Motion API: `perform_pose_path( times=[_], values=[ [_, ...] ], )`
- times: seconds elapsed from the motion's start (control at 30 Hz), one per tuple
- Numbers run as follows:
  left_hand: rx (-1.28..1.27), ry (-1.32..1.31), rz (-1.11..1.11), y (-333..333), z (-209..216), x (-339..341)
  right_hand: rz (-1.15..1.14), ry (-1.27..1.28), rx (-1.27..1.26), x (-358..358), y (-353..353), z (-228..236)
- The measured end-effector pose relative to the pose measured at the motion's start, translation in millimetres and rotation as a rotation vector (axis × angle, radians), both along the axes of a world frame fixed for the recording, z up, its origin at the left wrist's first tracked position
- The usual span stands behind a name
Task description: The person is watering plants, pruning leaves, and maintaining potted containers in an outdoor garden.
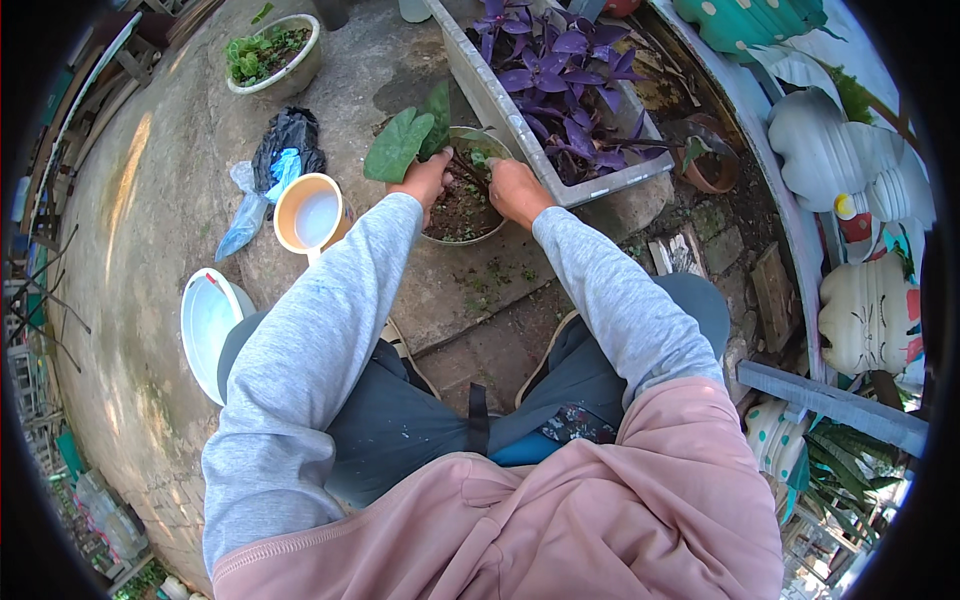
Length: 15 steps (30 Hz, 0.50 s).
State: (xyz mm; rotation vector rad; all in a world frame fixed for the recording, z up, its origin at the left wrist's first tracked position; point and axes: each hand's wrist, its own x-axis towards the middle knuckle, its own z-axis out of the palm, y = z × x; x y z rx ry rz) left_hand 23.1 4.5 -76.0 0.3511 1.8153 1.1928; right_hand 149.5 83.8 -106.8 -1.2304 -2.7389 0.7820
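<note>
A round pot (440, 238) of dark soil with small green sprouts stands in front of me. A plant with large green heart-shaped leaves (398, 146) rises from it, its dark stems (468, 168) leaning across the soil. At the pot's left side, my left hand (428, 182) is closed around a stem just under the leaves. My right hand (517, 192) is closed at the right rim, beside the stems and small leaves. Its fingertips are partly hidden, so what they pinch cannot be made out.
A long grey planter (615, 183) of purple-leaved plants borders the pot on the right. To the left are an orange cup (283, 222) of cloudy liquid, a white basin (196, 335), plastic bags (290, 140) and another potted plant (318, 55). Plastic-bottle planters (865, 315) line the right.
</note>
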Motion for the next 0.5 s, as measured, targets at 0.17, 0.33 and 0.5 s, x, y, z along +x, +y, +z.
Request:
perform_pose_path(
  times=[0.17,0.33,0.5],
  values=[
    [0.016,0.005,-0.011,-2,-1,0,-0.106,0.039,-0.184,-15,15,-16],
    [0.027,0.015,-0.04,-4,-5,0,-0.085,0.044,-0.09,-20,22,-29],
    [0.021,0.037,-0.058,-2,-7,-8,-0.034,0.088,-0.195,-25,30,-34]
  ],
)
